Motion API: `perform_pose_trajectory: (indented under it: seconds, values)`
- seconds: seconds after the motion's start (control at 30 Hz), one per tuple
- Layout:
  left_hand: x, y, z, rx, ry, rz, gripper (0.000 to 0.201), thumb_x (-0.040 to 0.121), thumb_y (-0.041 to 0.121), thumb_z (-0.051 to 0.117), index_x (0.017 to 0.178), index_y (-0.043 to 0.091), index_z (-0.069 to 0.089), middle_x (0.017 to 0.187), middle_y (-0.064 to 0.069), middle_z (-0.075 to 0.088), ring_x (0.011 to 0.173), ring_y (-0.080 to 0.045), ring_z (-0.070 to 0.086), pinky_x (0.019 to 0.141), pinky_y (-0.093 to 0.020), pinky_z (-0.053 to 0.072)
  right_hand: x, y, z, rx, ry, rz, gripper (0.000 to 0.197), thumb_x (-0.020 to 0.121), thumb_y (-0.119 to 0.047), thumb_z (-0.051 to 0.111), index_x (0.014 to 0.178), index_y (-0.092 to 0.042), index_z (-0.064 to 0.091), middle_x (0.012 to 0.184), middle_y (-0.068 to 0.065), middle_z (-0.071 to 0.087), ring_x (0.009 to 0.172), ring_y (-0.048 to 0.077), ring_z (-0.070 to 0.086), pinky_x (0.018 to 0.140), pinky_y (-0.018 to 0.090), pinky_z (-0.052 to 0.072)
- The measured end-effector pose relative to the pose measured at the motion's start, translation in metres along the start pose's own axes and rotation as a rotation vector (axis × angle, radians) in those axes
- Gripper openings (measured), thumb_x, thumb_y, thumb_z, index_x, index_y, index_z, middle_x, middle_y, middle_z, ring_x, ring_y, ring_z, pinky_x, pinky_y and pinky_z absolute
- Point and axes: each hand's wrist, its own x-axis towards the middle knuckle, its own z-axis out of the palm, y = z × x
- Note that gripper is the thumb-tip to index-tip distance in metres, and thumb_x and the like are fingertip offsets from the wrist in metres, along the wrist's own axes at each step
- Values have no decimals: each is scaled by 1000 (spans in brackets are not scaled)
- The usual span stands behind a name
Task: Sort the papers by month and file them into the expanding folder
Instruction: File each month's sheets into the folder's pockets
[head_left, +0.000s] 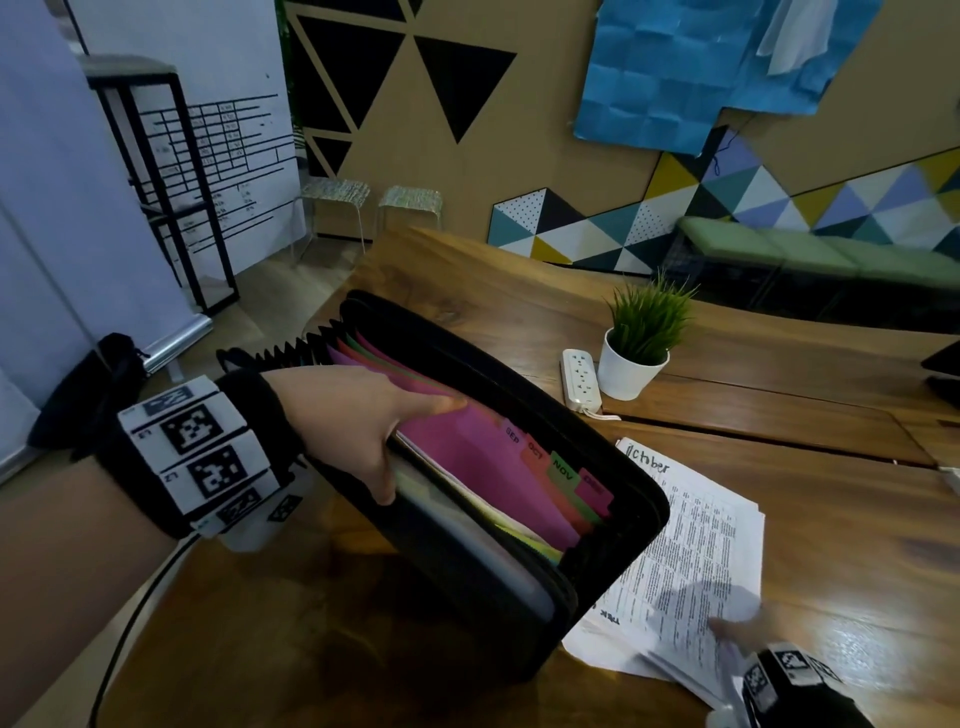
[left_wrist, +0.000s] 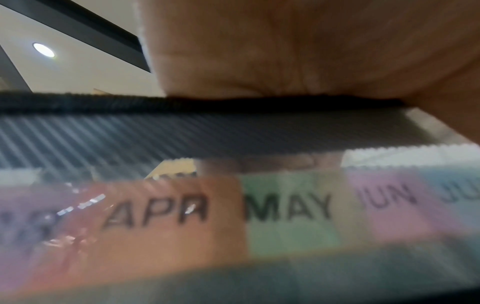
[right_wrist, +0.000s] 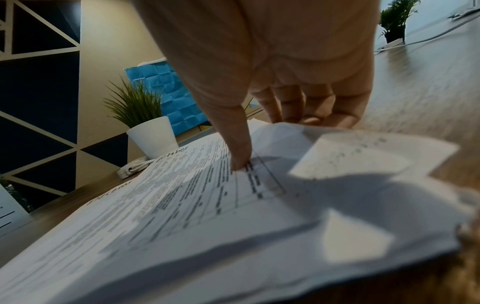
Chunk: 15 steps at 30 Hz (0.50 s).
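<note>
Left hand (head_left: 358, 431) grips folder (head_left: 519, 545) open | right hand (right_wrist: 272, 86) pinches papers (head_left: 696, 561) at 4 o'clock | risk: extra sheets lift, misfiled.

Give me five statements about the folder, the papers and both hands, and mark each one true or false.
1. The left hand grips the near wall of the expanding folder, holding it open. True.
2. The right hand is inside the folder. False: it pinches the papers on the table, thumb on the top sheet.
3. The folder lies zipped shut. False: it stands open, with the SEP, OCT and NOV tabs showing.
4. The potted plant stands beyond the papers, beside a power strip. True.
5. The top sheet has a month handwritten at its head. True.
</note>
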Motion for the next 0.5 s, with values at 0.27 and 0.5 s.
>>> perform_pose_trajectory:
  seconds: [0.27,0.5]
  values:
    - [8,-2,-2,22,-7,-19,111,71,50,75,148,44,-6,123,4,60,108,-14,55,97,-35,47,-6,-2,-1,11,29,-7,58,68,-12,78,108,12,43,66,13,47,57,24,48,48,30,38]
    - [8,4,-5,45,-3,8,104,75,48,73,149,44,0,114,3,62,101,-11,56,94,-31,49,-16,-7,-3,-11,44,39,70,68,-11,78,121,14,39,64,9,40,57,22,41,54,33,38]
